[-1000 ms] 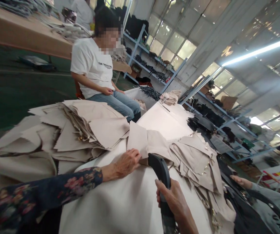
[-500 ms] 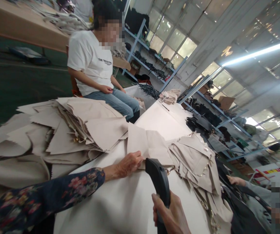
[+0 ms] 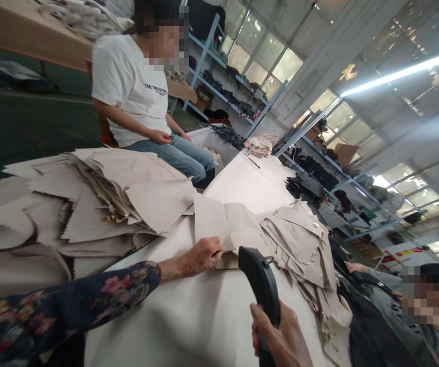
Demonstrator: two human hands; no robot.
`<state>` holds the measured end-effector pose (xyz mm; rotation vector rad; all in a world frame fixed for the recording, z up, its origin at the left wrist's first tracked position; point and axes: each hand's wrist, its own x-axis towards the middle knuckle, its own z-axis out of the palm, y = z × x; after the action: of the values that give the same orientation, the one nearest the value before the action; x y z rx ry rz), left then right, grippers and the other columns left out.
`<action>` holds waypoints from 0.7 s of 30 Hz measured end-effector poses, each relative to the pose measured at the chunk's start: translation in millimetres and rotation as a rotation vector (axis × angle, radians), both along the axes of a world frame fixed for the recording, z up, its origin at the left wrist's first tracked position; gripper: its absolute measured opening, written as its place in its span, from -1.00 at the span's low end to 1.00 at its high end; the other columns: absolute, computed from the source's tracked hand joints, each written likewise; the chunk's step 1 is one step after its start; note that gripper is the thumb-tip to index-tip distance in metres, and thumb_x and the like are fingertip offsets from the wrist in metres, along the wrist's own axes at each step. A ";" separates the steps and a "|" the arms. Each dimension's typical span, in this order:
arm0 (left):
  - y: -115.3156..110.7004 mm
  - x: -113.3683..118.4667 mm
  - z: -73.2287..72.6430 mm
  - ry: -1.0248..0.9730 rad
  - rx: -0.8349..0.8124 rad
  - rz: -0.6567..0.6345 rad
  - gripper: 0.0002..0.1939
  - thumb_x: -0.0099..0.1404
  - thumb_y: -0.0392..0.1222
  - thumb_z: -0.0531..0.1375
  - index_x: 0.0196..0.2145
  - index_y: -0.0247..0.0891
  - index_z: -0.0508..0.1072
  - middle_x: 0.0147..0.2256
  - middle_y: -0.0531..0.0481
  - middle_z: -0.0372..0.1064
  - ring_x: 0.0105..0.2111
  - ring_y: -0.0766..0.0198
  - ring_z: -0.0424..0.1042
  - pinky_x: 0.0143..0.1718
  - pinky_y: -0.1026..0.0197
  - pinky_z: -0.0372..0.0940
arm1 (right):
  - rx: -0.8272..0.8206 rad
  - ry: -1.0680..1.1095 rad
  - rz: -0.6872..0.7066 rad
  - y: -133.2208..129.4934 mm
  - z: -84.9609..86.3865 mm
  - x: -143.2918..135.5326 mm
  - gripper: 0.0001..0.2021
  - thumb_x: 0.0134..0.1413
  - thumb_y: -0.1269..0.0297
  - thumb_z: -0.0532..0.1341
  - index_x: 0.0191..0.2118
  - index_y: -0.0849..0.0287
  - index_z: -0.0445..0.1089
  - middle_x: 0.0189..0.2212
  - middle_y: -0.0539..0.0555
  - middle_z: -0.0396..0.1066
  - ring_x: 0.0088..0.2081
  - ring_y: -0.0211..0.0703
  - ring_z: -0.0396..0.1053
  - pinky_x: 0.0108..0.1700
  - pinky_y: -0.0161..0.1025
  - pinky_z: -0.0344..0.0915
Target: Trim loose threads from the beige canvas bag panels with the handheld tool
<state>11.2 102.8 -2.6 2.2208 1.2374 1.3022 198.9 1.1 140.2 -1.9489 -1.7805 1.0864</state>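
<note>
My left hand (image 3: 201, 257), in a dark floral sleeve, pinches the near edge of a beige fabric piece (image 3: 212, 220) lying on the white table (image 3: 173, 306). My right hand (image 3: 280, 334) is wrapped round the handle of a black curved tool (image 3: 259, 280); its head is close to the fabric's near edge, right of my left hand. Another beige piece (image 3: 244, 227) lies beside the pinched one. What is under the tool's head is hidden.
A large beige fabric pile (image 3: 101, 204) lies left, another stack (image 3: 298, 234) right, with metal fittings. A person in a white T-shirt (image 3: 128, 76) sits beyond the left pile. At lower right, another person's hand (image 3: 356, 267) touches dark material (image 3: 368, 316). Shelves (image 3: 219, 76) stand behind.
The black tool in my right hand has moved a little right, away from my left hand. The view has shifted slightly, and more of the person at right shows. My left hand still pinches the fabric.
</note>
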 end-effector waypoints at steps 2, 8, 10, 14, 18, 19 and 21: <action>-0.3 0.3 -3.6 0.021 0.004 -0.008 -0.77 0.22 -0.42 0.03 -0.52 -0.32 0.41 -0.50 0.03 0.22 -0.49 0.39 0.22 -0.44 0.35 0.12 | -0.031 0.037 0.010 -2.2 -8.9 -4.3 -0.72 0.08 0.07 0.10 -0.40 0.23 0.22 -0.72 -0.07 0.25 -0.69 -0.32 0.23 -0.62 -0.39 0.23; -6.2 -1.8 -8.1 0.231 0.050 -0.145 -0.81 0.25 -0.40 0.03 -0.49 -0.31 0.35 -0.43 0.01 0.25 -0.48 0.38 0.24 -0.44 0.34 0.14 | 0.049 0.081 0.016 15.0 -20.7 -1.2 -0.68 0.08 0.03 0.11 -0.39 0.25 0.24 -0.67 -0.03 0.29 -0.65 -0.27 0.29 -0.59 -0.33 0.30; -8.5 -2.4 -7.2 0.270 0.085 -0.167 -0.80 0.25 -0.40 0.03 -0.51 -0.30 0.33 -0.44 0.01 0.24 -0.49 0.38 0.23 -0.45 0.33 0.14 | 0.069 0.071 -0.027 15.6 -13.6 11.3 -0.65 0.08 -0.02 0.11 -0.38 0.24 0.24 -0.68 -0.03 0.29 -0.64 -0.27 0.28 -0.58 -0.33 0.29; -11.9 -4.2 -8.1 0.291 0.124 -0.119 -0.79 0.22 -0.42 0.02 -0.50 -0.31 0.36 -0.46 0.02 0.25 -0.53 0.39 0.24 -0.48 0.33 0.11 | 0.065 0.083 -0.139 -3.9 7.8 45.5 -0.63 0.05 -0.05 0.13 -0.42 0.22 0.23 -0.69 -0.04 0.28 -0.65 -0.30 0.26 -0.59 -0.37 0.24; -18.1 -5.1 -4.7 0.315 0.131 -0.064 -0.78 0.25 -0.38 0.02 -0.51 -0.31 0.36 -0.48 0.01 0.27 -0.53 0.37 0.27 -0.47 0.32 0.15 | 0.084 0.057 -0.287 -38.6 21.8 76.5 -0.62 0.02 -0.09 0.12 -0.49 0.17 0.20 -0.72 -0.07 0.24 -0.66 -0.31 0.22 -0.60 -0.38 0.18; -20.3 -3.7 -0.1 0.334 0.141 -0.051 -0.80 0.26 -0.36 0.03 -0.48 -0.31 0.37 -0.45 -0.01 0.29 -0.49 0.34 0.29 -0.44 0.30 0.18 | 0.091 0.054 -0.330 -46.6 22.6 82.6 -0.61 0.00 -0.10 0.12 -0.49 0.17 0.21 -0.70 -0.07 0.24 -0.65 -0.30 0.22 -0.58 -0.38 0.18; -24.1 3.5 14.4 0.385 0.182 -0.006 -0.87 0.27 -0.29 0.07 -0.34 -0.31 0.41 -0.33 -0.08 0.34 -0.34 0.24 0.34 -0.30 0.22 0.24 | 0.095 0.051 -0.408 -59.6 20.6 92.9 -0.61 -0.02 -0.12 0.12 -0.48 0.16 0.23 -0.67 -0.07 0.27 -0.62 -0.28 0.25 -0.54 -0.36 0.21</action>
<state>14.7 78.8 11.7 2.6977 1.2752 1.0523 291.8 -58.5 160.9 -2.0799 -1.3006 0.8856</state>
